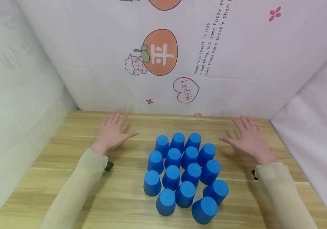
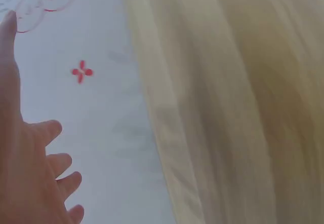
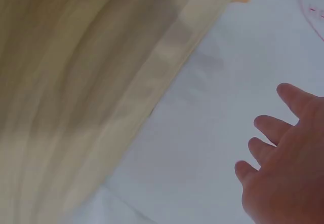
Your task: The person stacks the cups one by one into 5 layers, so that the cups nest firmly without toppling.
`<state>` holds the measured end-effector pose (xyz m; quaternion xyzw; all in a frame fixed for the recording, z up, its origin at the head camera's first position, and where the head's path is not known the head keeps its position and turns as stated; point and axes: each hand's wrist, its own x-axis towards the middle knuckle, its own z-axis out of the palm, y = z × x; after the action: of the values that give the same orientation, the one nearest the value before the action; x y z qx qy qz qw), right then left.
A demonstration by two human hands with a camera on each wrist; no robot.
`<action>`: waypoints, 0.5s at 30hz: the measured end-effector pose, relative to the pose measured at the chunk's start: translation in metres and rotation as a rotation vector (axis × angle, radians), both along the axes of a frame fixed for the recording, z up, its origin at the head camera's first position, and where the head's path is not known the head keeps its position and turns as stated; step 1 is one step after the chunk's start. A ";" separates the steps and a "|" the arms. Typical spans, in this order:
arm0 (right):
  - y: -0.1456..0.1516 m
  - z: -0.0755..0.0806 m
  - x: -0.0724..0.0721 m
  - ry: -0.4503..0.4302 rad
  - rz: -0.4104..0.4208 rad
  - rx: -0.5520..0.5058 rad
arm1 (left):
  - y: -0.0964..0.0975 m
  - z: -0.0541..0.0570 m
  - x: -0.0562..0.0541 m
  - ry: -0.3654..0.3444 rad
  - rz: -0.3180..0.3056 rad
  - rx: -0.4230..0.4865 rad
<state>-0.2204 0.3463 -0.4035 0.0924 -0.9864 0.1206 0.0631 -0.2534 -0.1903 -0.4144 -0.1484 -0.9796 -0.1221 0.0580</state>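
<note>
Several blue cups (image 1: 173, 176) stand upside down in a close cluster on the wooden table, right of the middle in the head view. To the left of them is my left hand (image 1: 112, 133), fingers spread and palm down, holding nothing. On the cups' right side my right hand (image 1: 250, 140) is likewise spread and holds nothing. Neither hand touches a cup. In the left wrist view the left hand (image 2: 25, 168) shows at the left edge with fingers apart. The right hand (image 3: 288, 163) appears at the lower right of the right wrist view.
The wooden table (image 1: 123, 197) ends at a white printed backdrop (image 1: 100, 63) with an orange fruit drawing and a heart. White cloth walls (image 1: 14, 111) rise at the left and at the right (image 1: 315, 127). Dark wristbands (image 1: 109, 166) show at both sleeves.
</note>
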 end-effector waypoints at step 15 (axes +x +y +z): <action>-0.062 0.014 0.008 -0.224 0.124 -0.542 | 0.053 0.011 0.024 -0.165 -0.070 0.749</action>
<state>-0.2121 0.2838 -0.3891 0.1181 -0.9116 0.3926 -0.0313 -0.2292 -0.1372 -0.4036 -0.1398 -0.8630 -0.4848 0.0251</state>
